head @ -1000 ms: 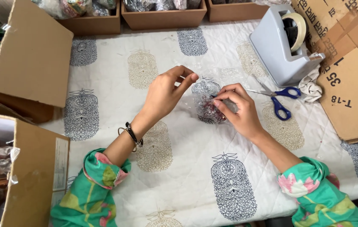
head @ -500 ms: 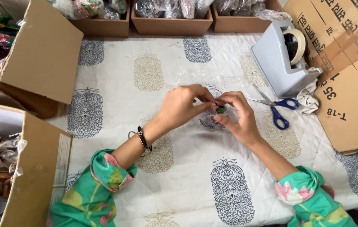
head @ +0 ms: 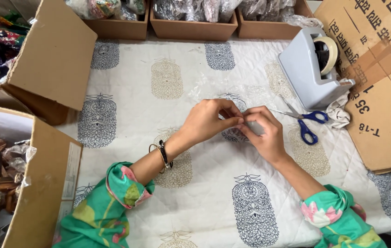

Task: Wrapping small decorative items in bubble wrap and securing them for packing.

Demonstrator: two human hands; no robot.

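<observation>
A small clear plastic packet, crinkled and partly hidden, is pinched between the fingertips of both hands over the middle of a white quilted cloth printed with grey and beige leaf motifs. The left hand is curled with thumb and fingers closed on the packet's left edge, and the right hand is closed on its right side, the fingertips of the two hands touching. What lies inside the packet cannot be made out. A black band and thin bangles are worn on the left wrist, and both forearms are covered by green floral sleeves. Blue-handled scissors are seen lying just to the right of the right hand, with a crumpled white scrap beside them. A grey tape dispenser with a roll of tape is set behind the scissors, against flattened brown cardboard sheets. Three shallow cardboard trays of bagged items are lined along the far edge of the cloth. At the left, two open cardboard boxes filled with wrapped pieces are placed well apart from the hands.
</observation>
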